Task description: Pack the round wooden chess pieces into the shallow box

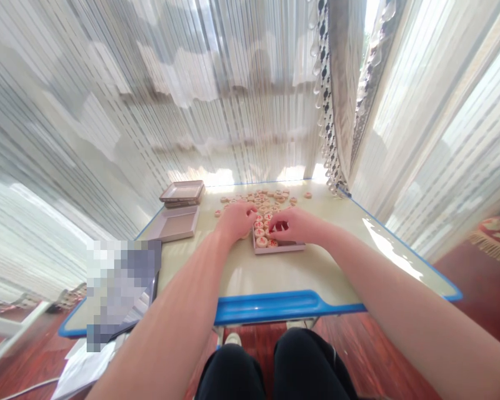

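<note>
Wooden Chinese chess pieces (261,242) with red characters stand in rows along the left side of a shallow pale box (280,250). My right hand (296,225) reaches over this box from the right. Its thumb and fingers are pinched on a chess piece in the second row, partly covered by the fingertips. My left hand (236,218) is at the box's left edge with its fingers curled inward; what they hold, if anything, is hidden. More loose chess pieces (261,195) lie scattered and piled behind both hands.
At the back left, a closed-looking flat box (182,191) rests above an open shallow tray (177,223). A dark, partly blurred-out flat object (148,278) lies at the left edge. The table has a blue raised rim (270,305); string curtains (233,111) hang behind it.
</note>
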`<state>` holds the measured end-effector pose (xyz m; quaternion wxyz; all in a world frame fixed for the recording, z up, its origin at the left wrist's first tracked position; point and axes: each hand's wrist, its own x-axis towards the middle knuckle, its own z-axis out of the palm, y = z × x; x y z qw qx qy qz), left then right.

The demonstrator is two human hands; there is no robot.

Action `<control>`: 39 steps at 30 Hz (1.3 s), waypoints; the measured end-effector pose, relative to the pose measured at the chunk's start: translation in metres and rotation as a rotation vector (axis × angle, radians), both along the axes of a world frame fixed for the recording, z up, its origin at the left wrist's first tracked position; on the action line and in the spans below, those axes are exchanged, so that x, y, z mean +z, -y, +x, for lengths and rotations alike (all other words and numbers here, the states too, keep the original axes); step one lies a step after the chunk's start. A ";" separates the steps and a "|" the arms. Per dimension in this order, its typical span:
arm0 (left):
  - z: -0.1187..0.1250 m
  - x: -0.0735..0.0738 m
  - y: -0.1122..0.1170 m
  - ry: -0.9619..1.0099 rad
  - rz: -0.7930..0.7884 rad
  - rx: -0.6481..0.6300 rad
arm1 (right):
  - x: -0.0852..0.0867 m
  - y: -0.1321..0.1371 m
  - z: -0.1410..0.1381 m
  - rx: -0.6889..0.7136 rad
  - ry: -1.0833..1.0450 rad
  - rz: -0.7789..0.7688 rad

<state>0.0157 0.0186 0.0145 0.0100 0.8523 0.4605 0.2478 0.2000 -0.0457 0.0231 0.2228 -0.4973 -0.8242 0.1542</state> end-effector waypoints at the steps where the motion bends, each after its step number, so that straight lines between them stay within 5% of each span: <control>1: 0.000 0.000 0.000 0.001 0.001 0.006 | 0.000 0.000 0.000 -0.001 -0.002 -0.005; 8: 0.000 0.001 0.002 0.004 -0.011 0.032 | 0.002 0.001 0.003 -0.034 -0.047 0.009; 14: -0.005 0.009 0.001 0.048 -0.051 0.202 | 0.002 -0.005 0.008 -0.112 -0.091 0.144; 20: -0.018 0.012 -0.010 0.538 -0.439 0.351 | -0.014 -0.022 0.020 -0.278 0.044 0.240; 24: -0.029 0.010 -0.015 0.682 -0.463 0.357 | -0.020 -0.029 0.023 -0.259 0.117 0.198; 30: -0.035 0.017 -0.009 0.392 -0.347 0.389 | -0.019 -0.029 0.021 -0.229 0.044 0.174; 36: -0.031 0.035 0.006 -0.201 -0.355 0.633 | -0.018 -0.028 0.018 -0.236 0.019 0.158; 39: -0.030 0.037 0.018 -0.361 -0.370 0.508 | -0.017 -0.027 0.017 -0.235 0.038 0.145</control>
